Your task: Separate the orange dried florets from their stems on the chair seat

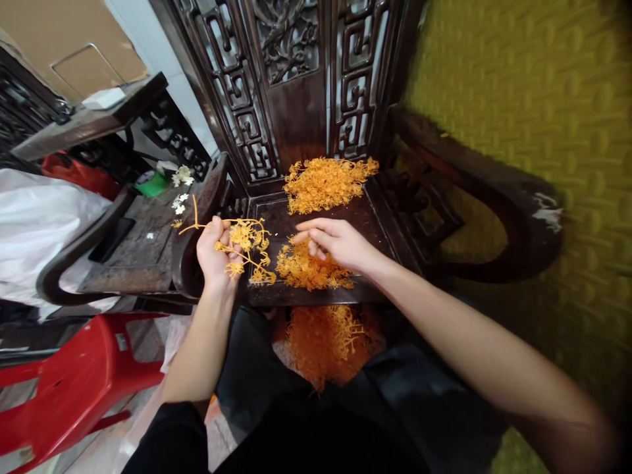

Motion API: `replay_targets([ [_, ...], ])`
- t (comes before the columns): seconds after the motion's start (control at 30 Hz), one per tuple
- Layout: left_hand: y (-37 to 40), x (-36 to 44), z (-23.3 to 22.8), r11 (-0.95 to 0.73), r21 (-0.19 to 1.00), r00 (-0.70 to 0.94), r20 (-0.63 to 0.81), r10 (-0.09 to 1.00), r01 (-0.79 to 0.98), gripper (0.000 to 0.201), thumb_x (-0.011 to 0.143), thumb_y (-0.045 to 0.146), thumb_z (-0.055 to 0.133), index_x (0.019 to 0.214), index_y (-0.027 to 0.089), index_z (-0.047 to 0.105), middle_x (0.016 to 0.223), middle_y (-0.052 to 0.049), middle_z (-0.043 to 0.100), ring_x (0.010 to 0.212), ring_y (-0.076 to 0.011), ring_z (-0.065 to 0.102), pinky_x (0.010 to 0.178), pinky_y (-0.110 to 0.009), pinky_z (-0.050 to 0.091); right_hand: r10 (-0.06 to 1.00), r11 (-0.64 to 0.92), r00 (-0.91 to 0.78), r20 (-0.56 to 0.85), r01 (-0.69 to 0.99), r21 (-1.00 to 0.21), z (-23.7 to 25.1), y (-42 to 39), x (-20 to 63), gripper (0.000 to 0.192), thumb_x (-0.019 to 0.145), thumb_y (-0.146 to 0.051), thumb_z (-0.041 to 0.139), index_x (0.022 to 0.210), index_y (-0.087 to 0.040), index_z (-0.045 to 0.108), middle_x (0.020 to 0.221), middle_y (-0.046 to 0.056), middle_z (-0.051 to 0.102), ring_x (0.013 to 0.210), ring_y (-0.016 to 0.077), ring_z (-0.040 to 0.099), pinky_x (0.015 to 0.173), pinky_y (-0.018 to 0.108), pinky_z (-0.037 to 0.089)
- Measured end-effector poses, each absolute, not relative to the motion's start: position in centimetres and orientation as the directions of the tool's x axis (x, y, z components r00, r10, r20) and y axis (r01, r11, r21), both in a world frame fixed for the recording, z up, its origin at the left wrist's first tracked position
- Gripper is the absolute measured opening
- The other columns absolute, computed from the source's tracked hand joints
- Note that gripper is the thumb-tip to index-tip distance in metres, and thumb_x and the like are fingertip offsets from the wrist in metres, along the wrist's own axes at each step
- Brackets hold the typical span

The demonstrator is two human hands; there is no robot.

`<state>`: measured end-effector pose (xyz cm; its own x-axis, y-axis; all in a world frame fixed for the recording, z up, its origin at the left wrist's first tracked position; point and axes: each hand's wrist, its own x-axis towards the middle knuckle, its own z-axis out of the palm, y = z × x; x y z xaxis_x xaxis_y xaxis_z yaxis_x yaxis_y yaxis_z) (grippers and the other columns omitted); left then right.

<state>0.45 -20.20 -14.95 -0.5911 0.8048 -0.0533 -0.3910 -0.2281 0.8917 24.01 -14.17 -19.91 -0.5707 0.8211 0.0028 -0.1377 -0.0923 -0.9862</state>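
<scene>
Left hand (213,253) gripping orange sprigs (244,247)
Right hand (336,242), fingers loosely extended, touches near orange pile (309,268) on dark chair seat (375,217)

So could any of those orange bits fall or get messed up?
Maybe. The small orange pile under the right hand sits at the front edge of the dark chair seat, so a sweep could push pieces off. The branched orange sprig pinched in the left hand looks thin and dangles, so it might snap or snag.
</scene>
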Motion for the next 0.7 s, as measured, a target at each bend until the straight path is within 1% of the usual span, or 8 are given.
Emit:
replay_targets([
  [0.1, -20.3, 2.3, -14.9, -0.206, 0.885, -0.548, -0.064, 0.834, -0.417, 0.035, 0.082, 0.040, 0.082, 0.074, 0.015, 0.060, 0.047, 0.011, 0.033, 0.032, -0.0029, 0.032, 0.031, -0.017, 0.023, 0.771, -0.148, -0.636, -0.021, -0.147, -0.978, -19.5, -15.6, 21.9, 0.037, 0.095, -0.050, 0.061, 0.116, -0.020, 0.067, 0.068, -0.003, 0.053, 0.053, 0.0102, 0.037, 0.047, 0.026, 0.025],
  [0.2, -20.3, 3.1, -14.7, -0.155, 0.887, -0.500, -0.094, 0.861, -0.435, 0.036, 0.083, 0.042, 0.082, 0.075, 0.015, 0.060, 0.048, 0.011, 0.035, 0.033, -0.0032, 0.035, 0.032, -0.017, 0.023, 0.729, -0.078, -0.685, -0.001, -0.082, -0.994, -19.1, -16.2, 20.4, 0.037, 0.093, -0.054, 0.064, 0.103, -0.019, 0.068, 0.063, -0.005, 0.047, 0.053, 0.0099, 0.035, 0.050, 0.026, 0.026],
  [0.33, -20.0, 1.2, -14.1, -0.296, 0.863, -0.596, -0.008, 0.803, -0.409, 0.037, 0.091, 0.041, 0.075, 0.071, 0.017, 0.054, 0.046, 0.011, 0.031, 0.033, -0.0027, 0.029, 0.033, -0.017, 0.021, 0.831, 0.140, -0.552, 0.071, 0.083, -0.987, -19.6, -15.2, 21.3, 0.030, 0.092, -0.046, 0.065, 0.079, -0.020, 0.057, 0.064, -0.004, 0.050, 0.058, 0.0115, 0.041, 0.055, 0.027, 0.030],
  [0.43, -20.0, -0.6, -13.9, -0.388, 0.843, -0.679, 0.037, 0.733, -0.373, 0.041, 0.093, 0.044, 0.072, 0.069, 0.018, 0.050, 0.045, 0.011, 0.027, 0.033, -0.0026, 0.025, 0.033, -0.018, 0.019, 0.891, 0.194, -0.445, 0.085, 0.205, -0.959, -20.3, -14.0, 23.2, 0.028, 0.094, -0.044, 0.062, 0.080, -0.021, 0.054, 0.066, -0.002, 0.056, 0.060, 0.0124, 0.043, 0.056, 0.027, 0.031],
  [0.5, -20.2, -0.8, -14.1, -0.349, 0.853, -0.650, 0.015, 0.760, -0.388, 0.040, 0.091, 0.044, 0.074, 0.071, 0.018, 0.053, 0.046, 0.011, 0.026, 0.034, -0.0026, 0.025, 0.034, -0.018, 0.019, 0.877, 0.146, -0.476, 0.066, 0.135, -0.980, -20.3, -13.7, 23.8, 0.025, 0.095, -0.045, 0.060, 0.088, -0.021, 0.055, 0.072, 0.000, 0.062, 0.058, 0.0116, 0.043, 0.053, 0.027, 0.031],
  [0.57, -20.4, 0.1, -14.5, -0.306, 0.864, -0.600, 0.006, 0.800, -0.399, 0.038, 0.089, 0.043, 0.077, 0.072, 0.017, 0.056, 0.047, 0.011, 0.027, 0.035, -0.0025, 0.027, 0.034, -0.017, 0.020, 0.828, 0.023, -0.560, 0.035, -0.028, -0.999, -20.0, -13.9, 23.6, 0.023, 0.095, -0.044, 0.060, 0.100, -0.023, 0.053, 0.075, -0.001, 0.064, 0.054, 0.0104, 0.041, 0.049, 0.026, 0.028],
  [0.63, -20.6, 1.4, -14.9, -0.291, 0.874, -0.567, 0.021, 0.824, -0.389, 0.036, 0.086, 0.042, 0.080, 0.073, 0.016, 0.059, 0.048, 0.011, 0.029, 0.035, -0.0024, 0.028, 0.034, -0.017, 0.021, 0.771, -0.129, -0.637, -0.002, -0.154, -0.980, -19.4, -14.6, 22.7, 0.029, 0.095, -0.047, 0.060, 0.111, -0.025, 0.051, 0.070, -0.005, 0.056, 0.049, 0.0098, 0.037, 0.046, 0.026, 0.023],
  [0.7, -20.6, 2.7, -15.2, -0.272, 0.888, -0.541, 0.031, 0.841, -0.371, 0.036, 0.084, 0.043, 0.082, 0.073, 0.016, 0.060, 0.048, 0.011, 0.032, 0.035, -0.0028, 0.030, 0.034, -0.018, 0.022, 0.707, -0.229, -0.706, -0.037, -0.179, -0.957, -18.9, -15.3, 21.6, 0.040, 0.095, -0.054, 0.059, 0.121, -0.025, 0.052, 0.062, -0.009, 0.041, 0.046, 0.0097, 0.030, 0.045, 0.026, 0.017],
])
